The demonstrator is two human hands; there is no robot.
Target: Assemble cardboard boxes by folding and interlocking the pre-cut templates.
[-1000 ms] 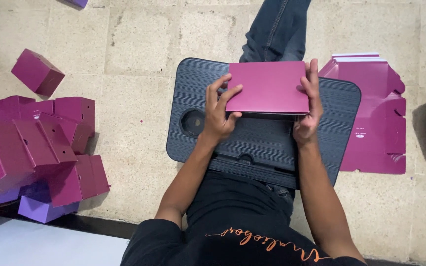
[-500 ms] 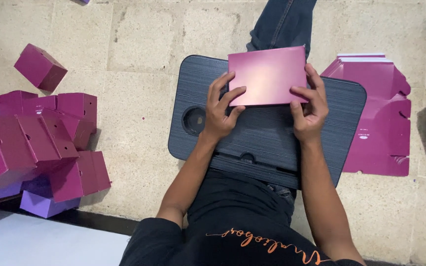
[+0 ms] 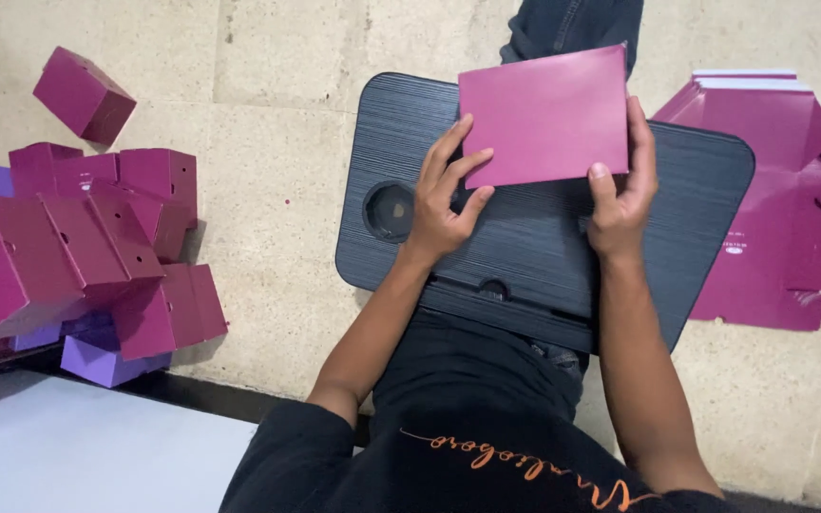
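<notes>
Magenta cardboard sheet is clasped by both grips, left hand and right hand pinching its lower corners above the black lap counter, folded boxes piled leftward on the floor.

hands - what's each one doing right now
Left hand: closed on the magenta box, at its left edge.
Right hand: closed on the same box's right edge.

Matt magenta card sheet; ribbed black plastic tray; rough stone floor.
</notes>
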